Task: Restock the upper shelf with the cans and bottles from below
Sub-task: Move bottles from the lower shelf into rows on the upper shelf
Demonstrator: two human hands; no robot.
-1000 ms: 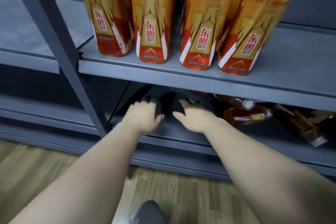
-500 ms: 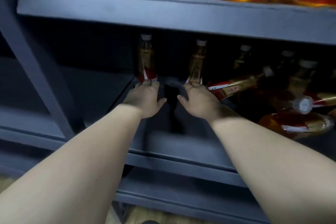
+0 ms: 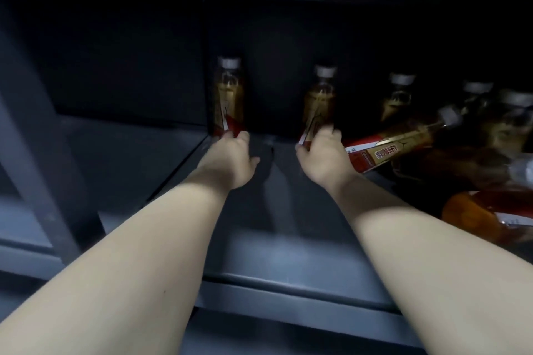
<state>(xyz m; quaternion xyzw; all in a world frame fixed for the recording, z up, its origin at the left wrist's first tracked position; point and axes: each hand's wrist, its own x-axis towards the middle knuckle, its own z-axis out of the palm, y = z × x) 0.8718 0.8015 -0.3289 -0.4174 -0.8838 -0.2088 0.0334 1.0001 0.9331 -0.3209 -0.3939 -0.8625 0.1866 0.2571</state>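
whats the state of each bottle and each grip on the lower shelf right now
left bottle: upright, capped
middle bottle: upright, capped
third bottle: upright, capped, dim
tipped bottle: tipped over, capped
front bottle: lying down, blurred
left grip: fingertips touch left bottle's base, thumb spread
right grip: curled round middle bottle's base

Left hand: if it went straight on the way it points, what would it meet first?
The leftmost upright bottle. The left hand points at its base, with the fingertips there and probably touching, though depth is unclear in the dark.
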